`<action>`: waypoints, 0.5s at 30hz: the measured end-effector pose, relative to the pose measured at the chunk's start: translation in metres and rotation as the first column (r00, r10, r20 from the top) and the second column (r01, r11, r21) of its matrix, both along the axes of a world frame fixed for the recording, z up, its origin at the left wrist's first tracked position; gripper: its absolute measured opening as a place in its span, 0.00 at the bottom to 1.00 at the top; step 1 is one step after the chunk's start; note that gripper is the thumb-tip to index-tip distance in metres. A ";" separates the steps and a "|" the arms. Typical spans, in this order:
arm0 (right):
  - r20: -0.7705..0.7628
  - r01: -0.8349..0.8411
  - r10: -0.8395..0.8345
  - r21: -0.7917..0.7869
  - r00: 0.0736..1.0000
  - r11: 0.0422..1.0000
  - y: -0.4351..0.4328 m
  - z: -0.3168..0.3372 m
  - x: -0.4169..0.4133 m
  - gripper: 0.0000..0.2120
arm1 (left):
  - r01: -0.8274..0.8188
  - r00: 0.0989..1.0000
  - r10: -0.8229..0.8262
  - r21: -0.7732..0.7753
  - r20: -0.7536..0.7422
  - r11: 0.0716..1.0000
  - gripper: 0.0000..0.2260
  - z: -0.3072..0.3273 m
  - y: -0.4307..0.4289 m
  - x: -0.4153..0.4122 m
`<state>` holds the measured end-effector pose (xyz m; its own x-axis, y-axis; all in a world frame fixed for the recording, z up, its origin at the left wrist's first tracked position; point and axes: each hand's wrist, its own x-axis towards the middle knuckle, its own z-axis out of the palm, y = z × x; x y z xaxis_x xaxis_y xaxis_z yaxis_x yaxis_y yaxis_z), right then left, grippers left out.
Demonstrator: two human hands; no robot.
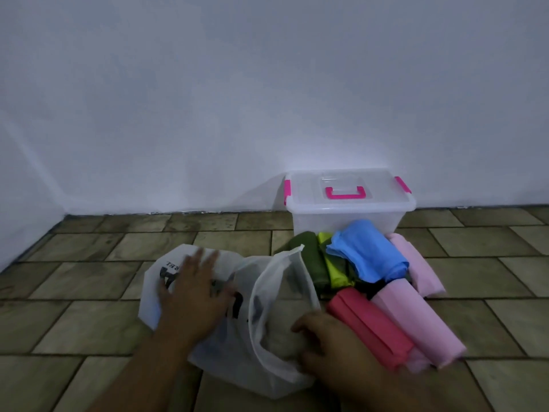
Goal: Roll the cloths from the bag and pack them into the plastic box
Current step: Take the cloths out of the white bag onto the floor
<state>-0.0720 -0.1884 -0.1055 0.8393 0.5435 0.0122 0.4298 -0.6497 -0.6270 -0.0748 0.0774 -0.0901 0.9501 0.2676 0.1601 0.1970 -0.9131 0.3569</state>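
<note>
A white fabric bag (pixel 267 295) with black print lies on the tiled floor, its mouth facing right. My left hand (pixel 193 295) rests flat on it with fingers spread. My right hand (pixel 326 349) is at the bag's mouth, fingers curled beside a pale cloth inside (pixel 279 340). To the right lie several rolled cloths: red (pixel 368 328), pink (pixel 416 319), blue (pixel 368 257), lime (pixel 332 263), dark green (pixel 309 257) and another pink (pixel 416 266). Behind them stands the clear plastic box (pixel 347 215) with pink handle and clips, lid on.
A white wall rises just behind the box, and another wall closes the left side. The floor is brown-green tile, bare to the left of the bag and to the right of the cloths.
</note>
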 end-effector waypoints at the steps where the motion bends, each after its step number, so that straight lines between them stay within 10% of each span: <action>1: 0.050 0.043 -0.043 0.006 0.998 0.999 -0.007 -0.006 -0.007 0.20 | -0.139 0.990 0.139 0.008 0.001 0.990 0.33 0.003 0.019 0.007; 7: 0.294 0.155 -0.064 -0.299 0.954 0.942 -0.015 -0.020 -0.034 0.34 | -0.352 0.921 0.312 -0.156 -0.231 0.923 0.21 0.016 0.078 0.039; 15: 0.212 0.159 -0.091 -0.329 0.973 0.931 -0.014 -0.032 -0.028 0.36 | -0.101 0.973 0.067 0.149 0.221 0.984 0.12 0.083 0.009 0.034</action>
<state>-0.0995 -0.2025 -0.1372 0.9008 0.4340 0.0105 0.4203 -0.8657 -0.2719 -0.0408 0.0867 -0.0070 0.8640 0.3000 0.4043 0.2102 -0.9447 0.2518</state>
